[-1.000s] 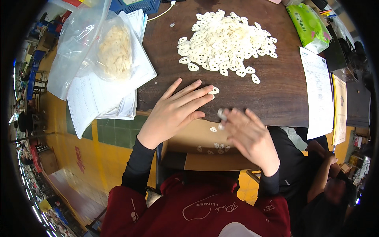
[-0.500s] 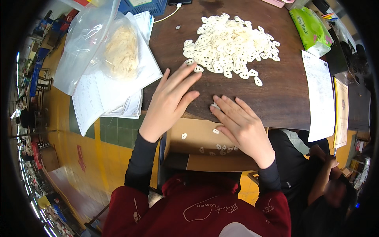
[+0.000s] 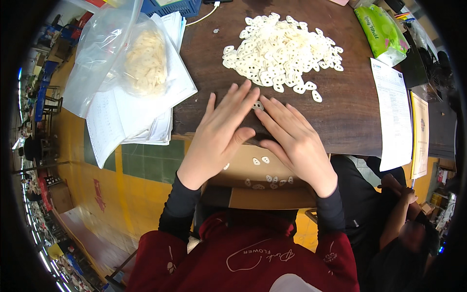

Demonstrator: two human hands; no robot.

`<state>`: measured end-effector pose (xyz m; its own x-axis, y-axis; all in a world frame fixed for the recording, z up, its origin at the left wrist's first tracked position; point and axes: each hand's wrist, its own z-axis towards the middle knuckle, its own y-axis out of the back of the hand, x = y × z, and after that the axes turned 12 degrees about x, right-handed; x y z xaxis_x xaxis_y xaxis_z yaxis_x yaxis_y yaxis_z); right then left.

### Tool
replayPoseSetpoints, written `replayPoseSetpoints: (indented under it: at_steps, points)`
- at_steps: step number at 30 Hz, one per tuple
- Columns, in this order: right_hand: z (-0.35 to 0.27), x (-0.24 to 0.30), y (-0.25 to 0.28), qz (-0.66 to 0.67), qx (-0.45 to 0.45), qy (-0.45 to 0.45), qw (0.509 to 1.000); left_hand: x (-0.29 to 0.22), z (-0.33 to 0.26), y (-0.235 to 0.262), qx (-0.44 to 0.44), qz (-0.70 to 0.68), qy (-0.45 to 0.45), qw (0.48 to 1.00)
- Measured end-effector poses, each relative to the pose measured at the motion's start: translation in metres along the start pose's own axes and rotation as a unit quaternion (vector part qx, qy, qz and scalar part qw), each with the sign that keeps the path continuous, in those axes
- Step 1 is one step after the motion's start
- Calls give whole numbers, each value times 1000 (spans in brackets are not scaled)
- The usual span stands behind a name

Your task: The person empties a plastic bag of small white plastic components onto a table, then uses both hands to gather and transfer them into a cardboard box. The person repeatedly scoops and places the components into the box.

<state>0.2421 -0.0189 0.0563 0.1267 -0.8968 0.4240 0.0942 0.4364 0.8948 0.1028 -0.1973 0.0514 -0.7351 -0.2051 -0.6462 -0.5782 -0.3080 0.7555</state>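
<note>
- See left hand (image 3: 211, 141) palm-down over near part of brown tabletop (image 3: 345, 119), fingers extended and slightly spread, thumb apart; read as unclenched, not closed around anything visible.
- See right hand (image 3: 299, 146) palm-down opposite, fingers extended and nearly parallel, thumb pointing toward left thumb; read likewise as unclenched.
- Find one small white piece (image 3: 258, 105) with dark holes between fingertips of both hands, on tabletop, partly covered; cannot tell exact contact from either side, nor contents beneath palms.
- Note pile of similar pieces (image 3: 284, 53) on tabletop, just beyond fingertips, with a few strays around edges.
- Find several more loose pieces in cardboard box (image 3: 270, 199), below near table edge and partly behind forearms.
- Observe clear plastic bag (image 3: 146, 63) with cream-coloured contents, resting on papers (image 3: 109, 121), left of pile.
- Note blue basket (image 3: 175, 9) and white cable (image 3: 202, 18) toward far left of tabletop.
- Note green packet (image 3: 382, 34) at far right, with printed sheet (image 3: 391, 114) nearer, reaching past table edge.
</note>
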Motion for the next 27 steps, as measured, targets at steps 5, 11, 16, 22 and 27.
replayPoseSetpoints:
  at_steps: [5, 11, 16, 22, 27]
  points:
    - [8, 4, -11, -67, 34, 12, 997, 15, 33, 3, -9, 28, -14, 999]
    - [-49, 19, 7, 113, 148, 59, 981, 20, 50, -18, 29, 195, -46, 979]
    - [-62, 6, 24, 150, 100, 52, 982, 14, 27, -12, 97, 206, -87, 970]
    - [-22, -18, 15, 6, 7, -67, 998, 15, 13, 1, 135, 165, -80, 974]
    - [-26, -16, 17, -54, 9, -58, 997, 18, 11, 3, 138, 149, -78, 976]
